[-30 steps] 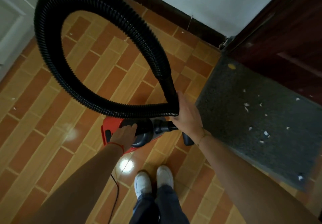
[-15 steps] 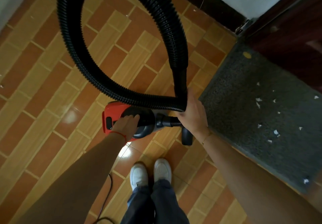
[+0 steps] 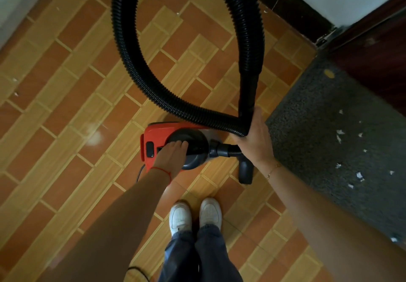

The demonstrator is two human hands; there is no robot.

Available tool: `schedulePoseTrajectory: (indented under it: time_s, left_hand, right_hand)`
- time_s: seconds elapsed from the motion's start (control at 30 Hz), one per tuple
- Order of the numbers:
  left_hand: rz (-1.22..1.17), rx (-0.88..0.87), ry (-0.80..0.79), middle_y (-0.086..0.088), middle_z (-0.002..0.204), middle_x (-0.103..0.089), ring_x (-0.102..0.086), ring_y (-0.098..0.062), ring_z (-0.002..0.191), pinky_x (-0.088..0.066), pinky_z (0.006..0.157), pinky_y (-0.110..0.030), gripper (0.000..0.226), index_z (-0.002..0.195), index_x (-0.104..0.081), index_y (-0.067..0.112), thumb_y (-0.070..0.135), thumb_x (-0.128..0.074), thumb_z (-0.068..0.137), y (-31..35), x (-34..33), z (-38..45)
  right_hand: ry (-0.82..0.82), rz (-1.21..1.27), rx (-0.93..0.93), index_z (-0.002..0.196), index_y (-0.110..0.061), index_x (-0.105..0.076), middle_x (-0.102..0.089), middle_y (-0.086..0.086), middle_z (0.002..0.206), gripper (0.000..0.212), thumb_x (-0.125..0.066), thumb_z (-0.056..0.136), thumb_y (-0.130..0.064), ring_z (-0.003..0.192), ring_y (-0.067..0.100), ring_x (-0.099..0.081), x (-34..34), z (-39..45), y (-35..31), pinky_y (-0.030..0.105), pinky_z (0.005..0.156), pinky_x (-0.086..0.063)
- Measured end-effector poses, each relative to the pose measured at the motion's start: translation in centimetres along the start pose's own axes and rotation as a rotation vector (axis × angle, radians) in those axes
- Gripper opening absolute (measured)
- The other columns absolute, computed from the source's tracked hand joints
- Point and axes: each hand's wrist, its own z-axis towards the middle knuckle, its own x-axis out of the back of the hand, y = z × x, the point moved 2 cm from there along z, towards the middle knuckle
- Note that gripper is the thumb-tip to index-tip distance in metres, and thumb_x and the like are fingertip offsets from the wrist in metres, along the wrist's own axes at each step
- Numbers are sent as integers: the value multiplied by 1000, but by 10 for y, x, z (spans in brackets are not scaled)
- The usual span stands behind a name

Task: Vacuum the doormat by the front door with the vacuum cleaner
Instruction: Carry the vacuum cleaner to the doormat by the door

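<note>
A red vacuum cleaner (image 3: 158, 135) with a dark round lid sits low over the tiled floor, just ahead of my feet. My left hand (image 3: 173, 157) lies on its top, fingers curled over the carry handle. My right hand (image 3: 258, 141) grips the black hose (image 3: 131, 66) where the ribbed part folds against its rigid end tube. The hose loops high out of the top of the view. A dark nozzle (image 3: 246, 170) pokes out below my right wrist. The dark grey doormat (image 3: 318, 110) lies to the right, strewn with several white paper scraps (image 3: 339, 132).
A dark brown door (image 3: 382, 57) stands behind the mat, beside a white wall with dark skirting (image 3: 294, 7). My white shoes (image 3: 180, 218) stand on orange and yellow tiles. A black power cord (image 3: 139, 173) trails from the vacuum toward me.
The view has swung left, so the mat sits further right. The hose loop stands higher. Both hands keep their hold on the vacuum and hose.
</note>
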Motion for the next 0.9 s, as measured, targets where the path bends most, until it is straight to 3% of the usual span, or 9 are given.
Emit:
schedulePoseTrajectory:
  time_s: [0.23,0.4,0.53,0.7,0.8,0.9]
  left_hand:
    - [-141,137,163,-10,133,-51,-46,-26,121,-41,102,-35,47,138,-43,8,10,-55,92,-26,-2,-28]
    - [-288,252,30,-15,154,-30,-30,-32,141,-31,115,-41,76,152,-16,6,10,-60,90,-44,-18,-47]
    - [-445,345,-1,-17,150,-33,-38,-39,135,-41,107,-50,90,153,-9,7,10,-67,83,-55,-37,-43]
    - [-474,388,-56,-20,154,-23,-32,-40,138,-35,111,-47,81,153,-14,4,13,-62,88,-62,-51,-36]
    - [-489,426,-88,-18,160,-10,-18,-37,145,-24,117,-41,75,153,-11,1,12,-56,94,-65,-53,-31]
    - [-518,445,-88,-15,161,-7,-16,-35,146,-21,116,-38,75,153,-7,0,10,-53,95,-68,-55,-26]
  right_hand:
    - [12,17,-4,121,-11,-41,-55,0,106,63,-82,75,-24,96,15,-59,-4,1,-1,31,70,-54]
    - [-21,71,-12,121,-13,-41,-54,-2,107,71,-85,70,-35,95,8,-55,-7,2,0,9,68,-45]
    - [-31,104,14,126,-11,-41,-54,0,113,82,-88,65,-37,106,9,-56,-12,5,4,9,79,-46]
    - [-31,135,9,125,-7,-41,-52,-1,110,88,-90,60,-39,97,-1,-54,-16,8,3,1,77,-42]
    - [-48,160,4,126,-8,-39,-53,3,116,96,-90,55,-47,105,6,-54,-21,11,4,4,83,-43]
    - [-81,194,3,130,-7,-36,-51,5,122,107,-87,50,-56,114,11,-52,-24,15,4,6,89,-42]
